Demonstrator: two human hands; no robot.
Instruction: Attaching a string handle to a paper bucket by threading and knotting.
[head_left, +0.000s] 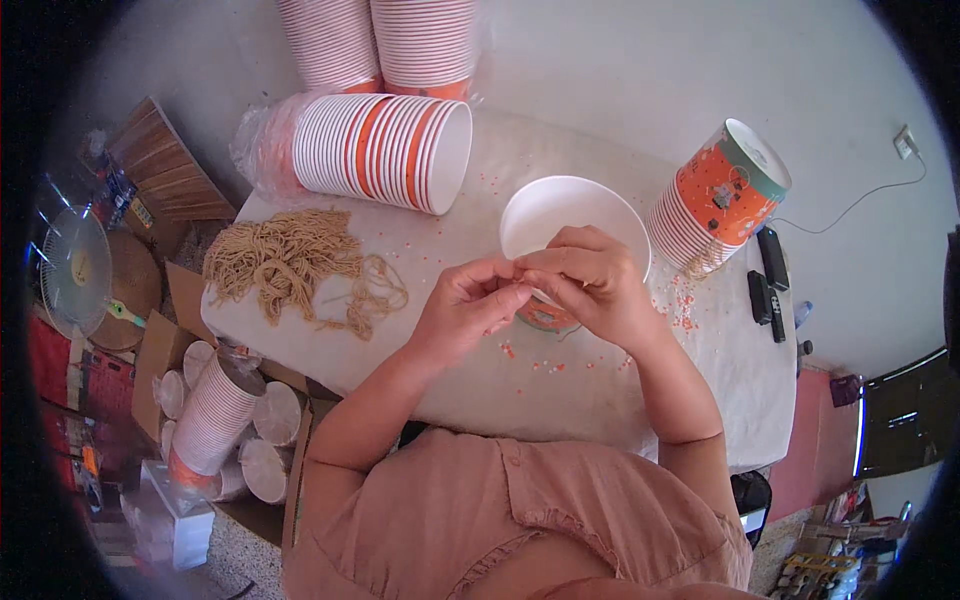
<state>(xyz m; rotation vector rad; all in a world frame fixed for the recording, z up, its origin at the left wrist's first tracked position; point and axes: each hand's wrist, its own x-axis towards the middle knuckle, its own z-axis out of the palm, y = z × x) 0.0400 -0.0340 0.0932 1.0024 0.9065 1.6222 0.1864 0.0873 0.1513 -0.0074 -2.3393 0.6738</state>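
Note:
A large paper bucket (pixel 575 195), white inside with orange and green printing outside, stands upright before me on the table. Over its near rim my left hand (pixel 472 308) and my right hand (pixel 598 290) meet, fingertips pinched together. Whatever lies between the fingers is too small to make out. To the left is a heap of tan twine (pixel 285 255), with loose strands (pixel 375 295) trailing toward me. Small orange and white paper bits (pixel 545 367) are scattered about the bucket.
Nested paper buckets (pixel 385 150) lie on their side at the back left, with upright stacks (pixel 425 45) behind. Another bucket stack (pixel 710 200) leans at the right, twine at its lower edge. Dark objects (pixel 768 285) sit at the right edge. A carton (pixel 165 345) with buckets stands lower left.

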